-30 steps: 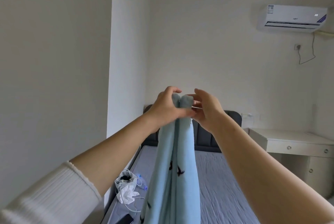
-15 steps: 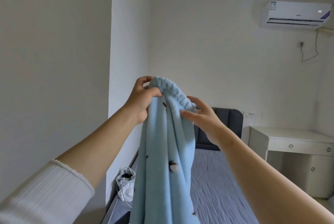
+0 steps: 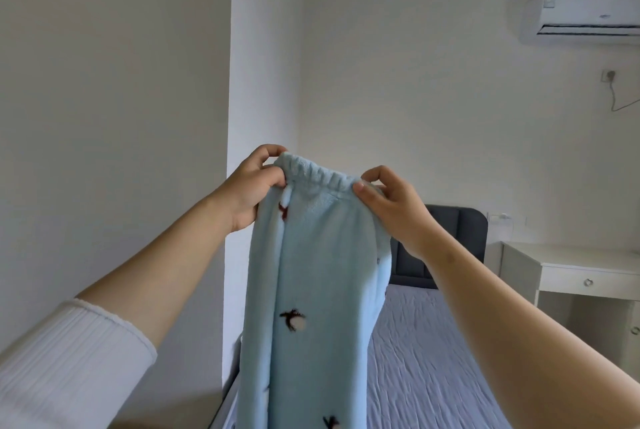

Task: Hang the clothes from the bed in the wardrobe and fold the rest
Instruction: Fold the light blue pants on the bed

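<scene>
The light blue fleece trousers (image 3: 311, 272) ran off the lower edge of the frame, hems unseen, hiding much of the grey-sheeted bed (image 3: 426, 359). Centre frame, the left hand (image 3: 247, 191) pinched the elastic waistband's left end; the right hand (image 3: 391, 203) pinched its right end, both grips closed on fabric.

The light blue fleece trousers (image 3: 322, 290) hang at centre frame before the grey-sheeted bed (image 3: 433, 359) (white desk (image 3: 571, 265) right, white air conditioner (image 3: 588, 14) upper right).
</scene>
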Tool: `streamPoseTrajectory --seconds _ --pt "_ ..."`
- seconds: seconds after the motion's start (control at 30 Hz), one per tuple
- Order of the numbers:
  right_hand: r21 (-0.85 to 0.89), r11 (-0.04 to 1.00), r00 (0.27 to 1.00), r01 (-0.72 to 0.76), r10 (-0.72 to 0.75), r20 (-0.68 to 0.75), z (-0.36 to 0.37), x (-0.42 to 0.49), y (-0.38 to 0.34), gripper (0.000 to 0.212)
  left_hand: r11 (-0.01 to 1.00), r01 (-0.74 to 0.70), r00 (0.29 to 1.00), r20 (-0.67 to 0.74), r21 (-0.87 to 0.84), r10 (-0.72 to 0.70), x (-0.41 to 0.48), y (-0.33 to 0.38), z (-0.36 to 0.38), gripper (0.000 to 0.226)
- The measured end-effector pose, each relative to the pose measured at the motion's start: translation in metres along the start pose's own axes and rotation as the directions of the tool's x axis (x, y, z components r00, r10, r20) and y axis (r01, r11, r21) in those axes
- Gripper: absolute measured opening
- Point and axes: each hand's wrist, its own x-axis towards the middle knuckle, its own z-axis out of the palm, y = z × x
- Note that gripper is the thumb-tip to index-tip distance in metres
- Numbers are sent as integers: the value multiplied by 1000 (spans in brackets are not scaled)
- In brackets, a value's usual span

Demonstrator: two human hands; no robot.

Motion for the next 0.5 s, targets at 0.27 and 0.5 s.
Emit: streamPoseTrajectory --seconds 0.27,0.5 --pt "-408 901 946 -144 247 212 1 -13 19 35 996 -5 994 -112 -86 -4 -5 -2 -6 37" --pt "133 967 971 -216 197 137 5 -6 14 33 989 38 991 -136 143 -18 -20 -11 -31 38"
